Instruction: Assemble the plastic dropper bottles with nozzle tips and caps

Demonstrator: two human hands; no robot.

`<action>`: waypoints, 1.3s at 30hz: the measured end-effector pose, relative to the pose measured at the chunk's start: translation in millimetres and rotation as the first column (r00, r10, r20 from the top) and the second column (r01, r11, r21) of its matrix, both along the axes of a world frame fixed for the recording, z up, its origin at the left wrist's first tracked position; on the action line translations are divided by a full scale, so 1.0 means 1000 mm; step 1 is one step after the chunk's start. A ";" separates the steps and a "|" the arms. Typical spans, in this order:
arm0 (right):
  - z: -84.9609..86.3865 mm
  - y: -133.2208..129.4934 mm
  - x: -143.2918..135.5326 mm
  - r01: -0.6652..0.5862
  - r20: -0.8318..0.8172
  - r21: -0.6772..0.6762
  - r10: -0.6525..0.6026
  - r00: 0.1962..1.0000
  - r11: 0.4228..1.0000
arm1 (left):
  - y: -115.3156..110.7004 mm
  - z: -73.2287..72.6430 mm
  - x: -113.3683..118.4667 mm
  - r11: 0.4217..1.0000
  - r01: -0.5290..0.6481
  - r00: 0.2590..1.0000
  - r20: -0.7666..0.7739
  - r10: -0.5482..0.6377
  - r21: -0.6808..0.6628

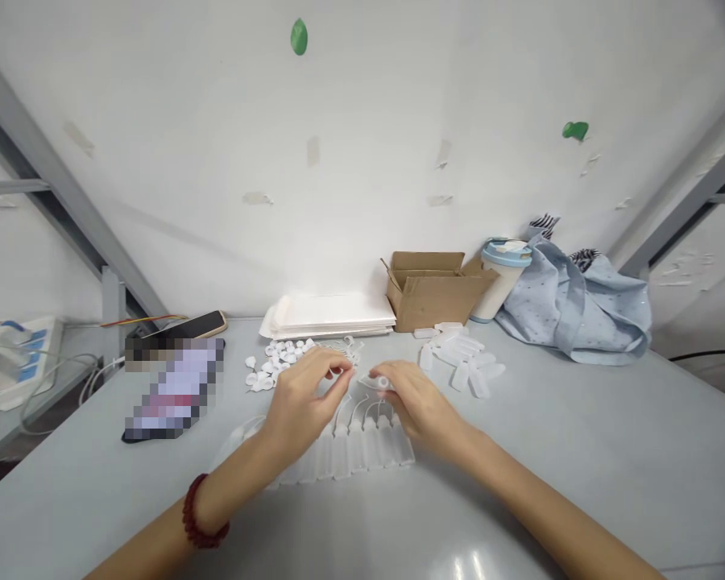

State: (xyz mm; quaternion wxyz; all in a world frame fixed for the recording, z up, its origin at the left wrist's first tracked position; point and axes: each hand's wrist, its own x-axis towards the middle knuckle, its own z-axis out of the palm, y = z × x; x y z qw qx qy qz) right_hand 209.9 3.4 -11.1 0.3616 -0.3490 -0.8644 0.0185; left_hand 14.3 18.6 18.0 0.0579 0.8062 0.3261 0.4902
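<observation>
My right hand (420, 403) is closed around a small translucent plastic tube, its round open end (383, 383) turned towards me. Close by on the left, the thumb and fingertips of my left hand (305, 395) are pinched together; whatever they hold is too small to make out. Below both hands lies a row of translucent tubes (344, 455) side by side, with thin curved white strands sticking out at their far ends. A cluster of thin white pieces (351, 348) sits just beyond my left fingertips. Small white caps (271, 366) are heaped to the left of it.
Loose translucent tubes (459, 354) lie at the right. Behind stand a stack of white sheets (332, 314), an open cardboard box (441, 302), a lidded cup (499, 282) and a blue cloth bag (580, 306). Phones (184, 387) and a power strip (18, 362) are at left.
</observation>
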 end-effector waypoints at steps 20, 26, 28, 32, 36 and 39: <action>-0.003 -0.005 -0.001 0.018 -0.007 -0.098 -0.019 1.000 0.995 | -0.015 -0.010 0.009 0.981 0.184 0.983 -0.027 -0.182 0.054; 0.001 -0.006 -0.001 0.043 -0.163 -0.242 -0.084 0.983 0.969 | -0.016 -0.011 0.005 0.983 0.186 0.974 -0.135 -0.185 -0.005; 0.000 -0.005 -0.001 0.036 -0.207 -0.285 -0.098 0.973 0.958 | -0.016 -0.012 0.003 0.977 0.215 0.954 -0.209 -0.213 -0.016; 0.001 -0.005 -0.002 0.011 -0.257 -0.361 -0.110 0.960 0.933 | -0.014 -0.018 -0.001 0.967 0.253 0.894 -0.384 -0.231 0.008; 0.003 -0.006 -0.004 -0.024 -0.298 -0.419 -0.112 0.948 0.908 | -0.015 -0.020 -0.002 0.964 0.253 0.875 -0.444 -0.193 0.080; 0.004 -0.006 -0.005 -0.022 -0.321 -0.460 -0.144 0.936 0.887 | -0.017 -0.018 -0.001 0.958 0.262 0.876 -0.445 -0.186 0.115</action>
